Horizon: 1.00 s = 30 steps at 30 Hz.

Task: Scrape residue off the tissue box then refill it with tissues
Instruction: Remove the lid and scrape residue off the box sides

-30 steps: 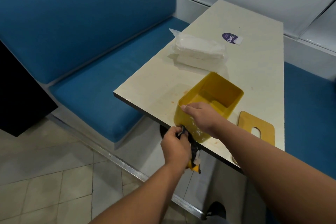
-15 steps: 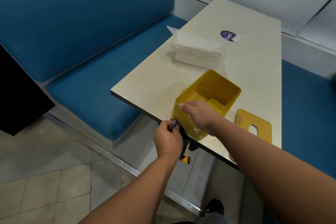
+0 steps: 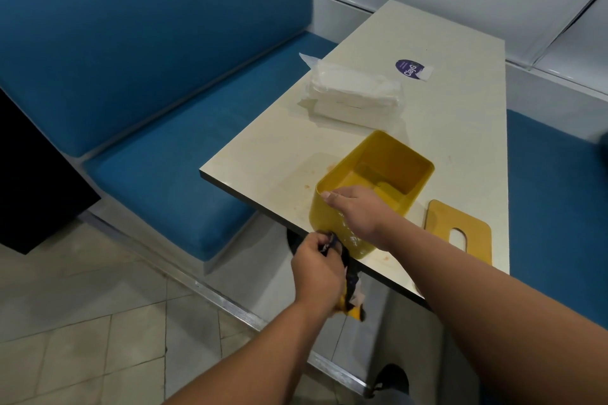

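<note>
1. The yellow tissue box (image 3: 378, 181) stands open-topped at the near edge of the bench (image 3: 460, 128), lower centre of the frame, tilted slightly toward the viewer.
2. The right hand (image 3: 357, 210) lies over the near rim of the box, its fingers along the rim, steadying it; how far they curl over the rim is not readable.
3. The left hand (image 3: 317, 268) has its grip closed round a dark scraping tool (image 3: 343, 260) with a yellow end, its upper end held against the lower near wall of the box.
4. Pale residue flecks (image 3: 350, 238) show on that wall, so scraping is judged in progress, not complete.
5. The box interior holds no tissues. The tissue pack (image 3: 355, 92) lies wrapped at upper centre, well apart from the box.
6. The slotted yellow lid (image 3: 457, 227) lies flat on the bench just right of the box.
7. Remaining: finish scraping, load tissues, refit lid.
</note>
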{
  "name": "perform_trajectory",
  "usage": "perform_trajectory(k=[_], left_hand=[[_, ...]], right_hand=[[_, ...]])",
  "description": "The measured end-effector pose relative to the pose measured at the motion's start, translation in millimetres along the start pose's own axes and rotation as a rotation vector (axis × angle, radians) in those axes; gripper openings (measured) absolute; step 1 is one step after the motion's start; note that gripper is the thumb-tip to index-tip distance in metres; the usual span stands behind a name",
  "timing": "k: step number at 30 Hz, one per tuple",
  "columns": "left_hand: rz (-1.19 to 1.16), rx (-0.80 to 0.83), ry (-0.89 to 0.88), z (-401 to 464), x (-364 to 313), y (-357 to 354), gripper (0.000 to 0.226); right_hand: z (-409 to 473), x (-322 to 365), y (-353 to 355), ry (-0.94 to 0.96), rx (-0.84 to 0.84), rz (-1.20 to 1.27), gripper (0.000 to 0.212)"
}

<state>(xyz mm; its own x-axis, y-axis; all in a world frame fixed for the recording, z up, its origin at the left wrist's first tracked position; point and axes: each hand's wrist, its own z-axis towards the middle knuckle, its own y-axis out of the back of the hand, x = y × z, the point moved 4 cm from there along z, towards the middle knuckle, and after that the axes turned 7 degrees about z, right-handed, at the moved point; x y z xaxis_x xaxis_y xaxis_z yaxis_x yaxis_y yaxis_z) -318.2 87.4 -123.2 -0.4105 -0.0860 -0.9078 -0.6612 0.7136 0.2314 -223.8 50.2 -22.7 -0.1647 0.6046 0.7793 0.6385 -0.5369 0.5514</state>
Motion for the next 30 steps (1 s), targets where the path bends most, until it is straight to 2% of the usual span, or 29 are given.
perform_trajectory(k=[6,11,16,20,25,28,30], left_hand=[[-0.023,-0.096,0.026,18.6,-19.7,17.9,0.015],[-0.075,-0.131,-0.180,15.4,-48.2,33.2,0.009],[-0.039,-0.128,-0.150,13.7,-45.6,36.2,0.006],[-0.059,-0.116,-0.277,14.7,-52.5,37.4,0.008],[0.020,-0.025,-0.150,18.7,-31.7,43.4,0.010],[-0.054,-0.027,-0.058,19.5,-25.4,50.7,0.018],[-0.136,-0.016,0.022,18.8,-21.4,53.2,0.026]], right_hand=[[1.1,-0.3,0.3,0.008,0.002,-0.027,0.052],[2.6,-0.4,0.2,0.033,0.015,-0.038,0.047],[2.6,-2.4,0.1,0.030,-0.011,-0.015,0.047],[4.6,-3.3,0.1,0.044,0.002,-0.009,0.041],[7.3,-6.0,-0.6,0.002,0.015,-0.019,0.042],[9.5,-2.8,3.9,-0.087,0.146,0.041,0.050],[9.1,-1.0,12.1,-0.117,0.216,0.046,0.048]])
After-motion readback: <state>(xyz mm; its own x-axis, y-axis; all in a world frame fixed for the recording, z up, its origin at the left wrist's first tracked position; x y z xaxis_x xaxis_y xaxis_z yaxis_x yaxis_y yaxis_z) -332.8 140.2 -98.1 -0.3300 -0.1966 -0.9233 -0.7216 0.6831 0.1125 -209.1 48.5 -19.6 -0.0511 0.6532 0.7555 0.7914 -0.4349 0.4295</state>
